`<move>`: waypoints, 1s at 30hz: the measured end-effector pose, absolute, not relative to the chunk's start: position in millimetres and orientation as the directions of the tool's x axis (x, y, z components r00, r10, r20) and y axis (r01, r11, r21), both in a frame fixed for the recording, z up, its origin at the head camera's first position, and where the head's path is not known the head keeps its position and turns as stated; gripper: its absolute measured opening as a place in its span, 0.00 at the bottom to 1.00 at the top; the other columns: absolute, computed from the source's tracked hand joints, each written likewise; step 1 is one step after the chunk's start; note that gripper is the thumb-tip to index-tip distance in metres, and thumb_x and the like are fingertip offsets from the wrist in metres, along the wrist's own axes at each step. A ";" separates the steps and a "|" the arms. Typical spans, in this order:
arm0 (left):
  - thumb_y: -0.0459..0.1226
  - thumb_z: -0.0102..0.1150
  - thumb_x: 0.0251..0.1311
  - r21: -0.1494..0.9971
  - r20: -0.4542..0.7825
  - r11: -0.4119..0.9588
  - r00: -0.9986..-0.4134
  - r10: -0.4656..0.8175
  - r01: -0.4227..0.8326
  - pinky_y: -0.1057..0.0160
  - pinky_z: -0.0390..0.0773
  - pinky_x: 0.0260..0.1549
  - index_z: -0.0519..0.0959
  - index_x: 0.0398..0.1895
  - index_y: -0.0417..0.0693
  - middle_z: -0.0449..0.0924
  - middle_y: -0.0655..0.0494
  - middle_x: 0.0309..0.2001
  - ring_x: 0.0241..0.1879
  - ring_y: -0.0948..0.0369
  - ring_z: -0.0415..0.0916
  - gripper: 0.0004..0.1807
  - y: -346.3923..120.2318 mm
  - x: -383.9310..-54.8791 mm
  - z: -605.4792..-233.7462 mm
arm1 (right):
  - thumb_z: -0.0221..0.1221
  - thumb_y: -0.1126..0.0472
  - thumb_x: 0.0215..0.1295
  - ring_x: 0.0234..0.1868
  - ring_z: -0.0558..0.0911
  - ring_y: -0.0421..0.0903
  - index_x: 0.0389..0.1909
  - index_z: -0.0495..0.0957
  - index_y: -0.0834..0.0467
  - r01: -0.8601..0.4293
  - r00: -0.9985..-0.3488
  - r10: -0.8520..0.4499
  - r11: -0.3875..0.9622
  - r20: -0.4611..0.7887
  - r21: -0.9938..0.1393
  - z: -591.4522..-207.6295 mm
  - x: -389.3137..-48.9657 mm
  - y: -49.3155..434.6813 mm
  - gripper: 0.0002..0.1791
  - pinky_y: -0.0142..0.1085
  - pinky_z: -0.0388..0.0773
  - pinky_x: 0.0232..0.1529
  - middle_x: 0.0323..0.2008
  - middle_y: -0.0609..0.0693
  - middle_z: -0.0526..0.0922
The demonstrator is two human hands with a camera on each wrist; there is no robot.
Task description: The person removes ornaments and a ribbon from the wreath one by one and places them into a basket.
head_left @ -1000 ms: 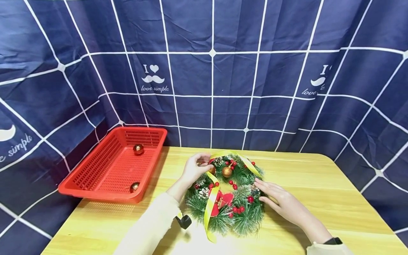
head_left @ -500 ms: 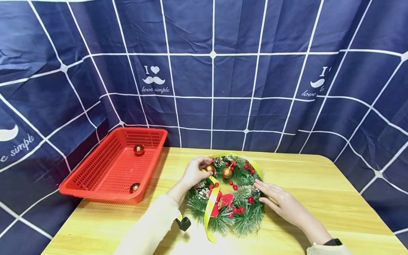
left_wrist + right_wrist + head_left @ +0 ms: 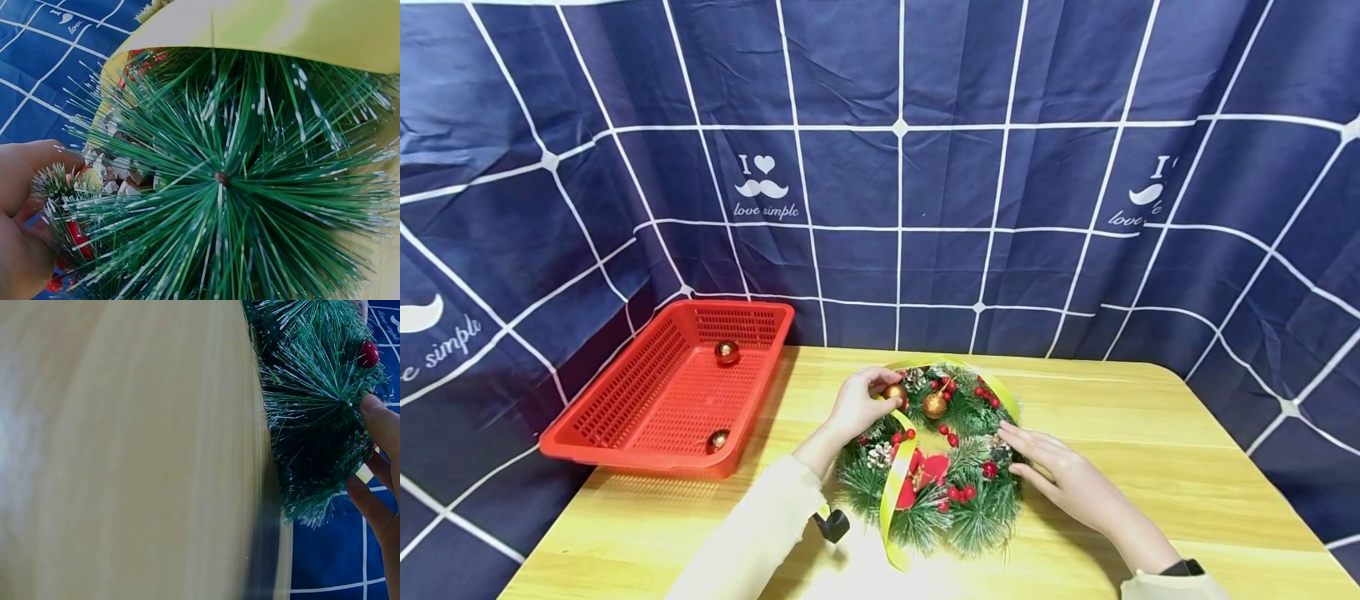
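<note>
A green Christmas wreath (image 3: 977,525) with pine cones, red berries and a red bow lies flat on the table. In the head view, a yellow ribbon (image 3: 897,492) trails over its left side and arches along its back edge. My left hand (image 3: 857,406) is at the wreath's upper left, thumb and fingers curled round a gold bauble (image 3: 893,392). A second, glittery gold bauble (image 3: 934,406) hangs just right of it. With fairly straight fingers, my right hand (image 3: 1052,467) rests on the wreath's right edge. Needles hide part of the left fingers in the left wrist view.
A red plastic basket (image 3: 655,457) stands on the table's left, holding two shiny baubles, one (image 3: 726,352) at the back and one (image 3: 717,440) in front. A blue curtain (image 3: 850,267) with white grid lines hangs behind the wooden table (image 3: 1150,467).
The raised ribbon at the back has come down against the wreath. My left hand has lowered slightly, and the gold bauble by its fingers shows more. The right hand has stayed put.
</note>
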State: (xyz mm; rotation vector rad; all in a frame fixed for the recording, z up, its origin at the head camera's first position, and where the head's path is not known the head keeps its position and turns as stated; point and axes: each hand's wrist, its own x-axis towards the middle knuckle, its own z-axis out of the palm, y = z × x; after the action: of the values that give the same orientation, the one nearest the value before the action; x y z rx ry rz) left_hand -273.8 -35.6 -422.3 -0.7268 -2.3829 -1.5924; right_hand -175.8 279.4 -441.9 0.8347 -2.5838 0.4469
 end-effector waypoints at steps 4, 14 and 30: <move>0.27 0.65 0.46 0.830 0.420 0.267 -0.864 0.278 0.489 0.64 0.74 0.49 0.78 0.42 0.37 0.79 0.46 0.43 0.46 0.53 0.76 0.16 -33.8 -273.7 -419.0 | 0.59 0.54 0.59 0.59 0.70 0.48 0.62 0.66 0.48 -0.606 -0.752 -0.484 0.775 0.447 -0.180 -441.7 -175.8 279.3 0.29 0.13 0.42 0.59 0.61 0.43 0.68; 0.28 0.65 0.46 0.858 0.432 0.207 -0.879 0.204 0.470 0.67 0.75 0.46 0.76 0.44 0.34 0.78 0.45 0.41 0.45 0.53 0.75 0.19 -32.4 -275.1 -413.9 | 0.59 0.55 0.59 0.58 0.71 0.51 0.62 0.66 0.48 -0.616 -0.744 -0.490 0.766 0.454 -0.182 -440.9 -175.9 278.8 0.29 0.13 0.43 0.60 0.61 0.43 0.69; 0.29 0.65 0.47 0.870 0.444 0.154 -0.880 0.167 0.468 0.60 0.75 0.48 0.77 0.43 0.36 0.79 0.43 0.41 0.44 0.53 0.76 0.18 -31.6 -271.4 -398.9 | 0.60 0.56 0.58 0.59 0.69 0.45 0.62 0.67 0.49 -0.641 -0.718 -0.504 0.748 0.481 -0.173 -440.2 -177.4 279.4 0.29 0.14 0.45 0.60 0.60 0.44 0.69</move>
State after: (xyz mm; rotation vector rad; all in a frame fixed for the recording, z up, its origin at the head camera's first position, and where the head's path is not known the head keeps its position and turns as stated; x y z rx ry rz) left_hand -271.4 -31.6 -398.9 -0.6180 -2.1872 -1.7945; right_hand -177.4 279.4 -440.2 0.8741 -2.5393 0.4623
